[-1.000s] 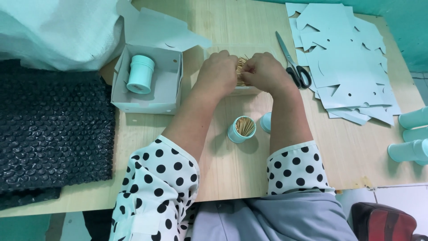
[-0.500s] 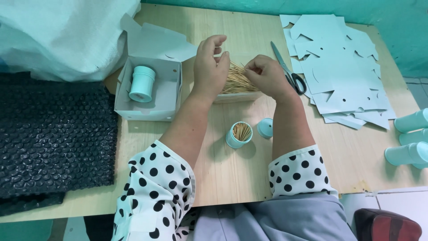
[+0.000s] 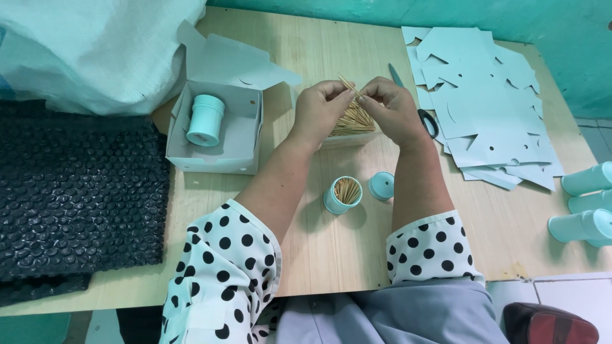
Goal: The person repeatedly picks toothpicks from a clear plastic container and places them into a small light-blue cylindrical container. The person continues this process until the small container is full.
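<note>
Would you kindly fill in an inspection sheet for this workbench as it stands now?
Surface: wooden table.
Job's things: toothpick bundle over a clear tray; open tube of toothpicks, cap beside it.
Clutter: closed tube in open box; scissors; card cutouts; bubble wrap; three tubes lying at the right edge.
Hands: left hand and right hand pinch the bundle.
Cables: nothing seen.
Surroundings: teal wall, white sack.

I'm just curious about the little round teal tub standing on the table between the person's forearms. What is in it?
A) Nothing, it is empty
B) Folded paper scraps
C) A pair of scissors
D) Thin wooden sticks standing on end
D: the open teal tub shows a cluster of thin wooden stick ends at its mouth, and its lid lies beside it on the table.
</note>
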